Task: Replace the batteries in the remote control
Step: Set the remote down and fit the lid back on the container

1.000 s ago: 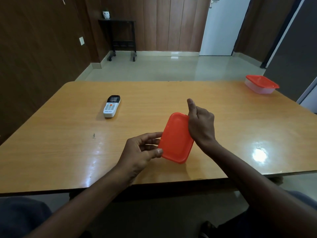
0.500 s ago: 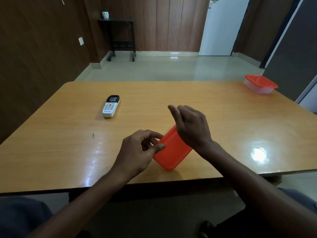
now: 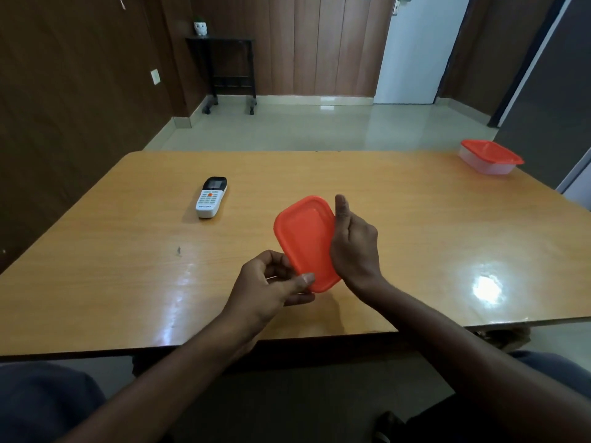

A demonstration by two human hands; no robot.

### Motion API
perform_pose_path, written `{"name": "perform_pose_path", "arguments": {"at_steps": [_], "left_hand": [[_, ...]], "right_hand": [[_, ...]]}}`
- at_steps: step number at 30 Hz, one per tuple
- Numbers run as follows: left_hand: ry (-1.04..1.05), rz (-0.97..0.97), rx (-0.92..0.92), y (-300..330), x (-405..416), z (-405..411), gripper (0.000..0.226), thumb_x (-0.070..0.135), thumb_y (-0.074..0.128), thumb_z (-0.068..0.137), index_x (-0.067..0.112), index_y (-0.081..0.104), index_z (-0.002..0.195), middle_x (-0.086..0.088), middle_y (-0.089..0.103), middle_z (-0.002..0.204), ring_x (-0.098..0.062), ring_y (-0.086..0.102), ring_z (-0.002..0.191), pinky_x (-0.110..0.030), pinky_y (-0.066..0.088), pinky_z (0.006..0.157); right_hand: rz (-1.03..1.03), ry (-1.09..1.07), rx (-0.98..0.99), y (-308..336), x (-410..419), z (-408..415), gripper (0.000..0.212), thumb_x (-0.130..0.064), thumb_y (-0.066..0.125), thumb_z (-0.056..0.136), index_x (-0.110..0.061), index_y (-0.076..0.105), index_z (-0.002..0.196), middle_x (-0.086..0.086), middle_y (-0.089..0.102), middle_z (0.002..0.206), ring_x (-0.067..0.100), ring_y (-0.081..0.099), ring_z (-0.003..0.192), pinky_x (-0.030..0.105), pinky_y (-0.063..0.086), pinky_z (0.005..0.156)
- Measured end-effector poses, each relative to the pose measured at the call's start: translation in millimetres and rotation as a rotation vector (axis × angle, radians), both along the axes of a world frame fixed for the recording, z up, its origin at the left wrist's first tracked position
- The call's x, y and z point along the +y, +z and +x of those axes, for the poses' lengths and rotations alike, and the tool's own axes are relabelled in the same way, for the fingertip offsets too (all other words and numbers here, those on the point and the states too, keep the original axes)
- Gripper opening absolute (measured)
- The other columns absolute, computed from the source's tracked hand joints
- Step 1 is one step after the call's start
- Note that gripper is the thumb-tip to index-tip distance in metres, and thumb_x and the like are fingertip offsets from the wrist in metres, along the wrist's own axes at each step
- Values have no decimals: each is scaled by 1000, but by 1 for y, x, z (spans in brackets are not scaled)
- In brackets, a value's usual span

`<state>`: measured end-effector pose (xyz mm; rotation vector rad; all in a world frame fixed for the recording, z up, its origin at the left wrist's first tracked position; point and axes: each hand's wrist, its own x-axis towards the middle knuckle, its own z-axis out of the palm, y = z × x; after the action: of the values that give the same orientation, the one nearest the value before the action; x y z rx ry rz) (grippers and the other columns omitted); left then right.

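A white remote control (image 3: 211, 197) with a dark screen lies face up on the wooden table (image 3: 415, 219), left of centre. Both hands hold a small box with an orange lid (image 3: 307, 241) above the table's near middle, the lid tilted toward me. My right hand (image 3: 353, 244) grips its right side, thumb pointing up along the rim. My left hand (image 3: 271, 282) pinches the lid's near lower corner between thumb and fingers. The box body behind the lid is hidden.
A second clear box with an orange lid (image 3: 489, 156) stands at the table's far right corner. The table's near edge runs just above my knees. A dark side table (image 3: 230, 68) stands by the far wall, a white door (image 3: 415, 49) to its right.
The orange-lidded box, tipped low half a second ago, has been raised and turned so its lid faces me again. My right thumb points up once more. The remote has not moved.
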<state>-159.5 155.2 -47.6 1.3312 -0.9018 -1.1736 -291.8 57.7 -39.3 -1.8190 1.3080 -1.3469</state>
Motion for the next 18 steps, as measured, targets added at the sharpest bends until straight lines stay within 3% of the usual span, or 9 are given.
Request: {"name": "perform_pose_path", "arguments": {"at_steps": [4, 6, 9, 11, 14, 18], "left_hand": [[55, 31, 29, 7, -4, 6, 37, 16, 83, 80, 3, 59, 105, -20, 69, 108, -30, 77, 84, -46, 64, 74], [130, 24, 50, 13, -8, 12, 41, 22, 82, 81, 15, 56, 112, -13, 68, 111, -28, 75, 89, -44, 65, 71], [155, -5, 70, 18, -14, 27, 56, 19, 82, 81, 28, 55, 129, -9, 68, 114, -29, 71, 101, -46, 64, 73], [110, -17, 54, 21, -16, 32, 49, 16, 81, 81, 29, 62, 125, -12, 68, 116, -33, 70, 104, -50, 64, 77], [99, 19, 209, 20, -16, 27, 46, 9, 77, 83, 21, 58, 123, -16, 63, 122, -35, 69, 105, -52, 63, 78], [-42, 66, 343, 13, -12, 13, 54, 2, 70, 87, 9, 49, 136, -20, 55, 131, -39, 65, 112, -51, 62, 82]], "right_hand": [[-87, 25, 95, 6, -1, 7, 50, -42, 34, 108, -34, 41, 59, -5, 44, 48, 11, 43, 43, 29, 32, 47], [-174, 48, 175, 4, -4, 5, 47, -44, 35, 107, -26, 48, 66, -6, 45, 51, 14, 45, 45, 31, 33, 47], [-376, 47, 326, 0, -7, 0, 46, -47, 38, 104, -18, 40, 69, -5, 41, 56, 14, 36, 47, 29, 26, 45], [-410, 14, 325, -2, -5, 0, 41, -46, 38, 104, -20, 38, 72, -6, 40, 63, 12, 34, 51, 21, 24, 46], [-284, -105, 185, -4, -5, 0, 41, -49, 36, 103, -18, 43, 77, -3, 45, 74, 9, 39, 60, 20, 27, 53], [34, -167, -61, 2, -7, -4, 51, -51, 32, 105, -14, 42, 72, 0, 47, 66, 14, 44, 59, 32, 34, 56]]}}
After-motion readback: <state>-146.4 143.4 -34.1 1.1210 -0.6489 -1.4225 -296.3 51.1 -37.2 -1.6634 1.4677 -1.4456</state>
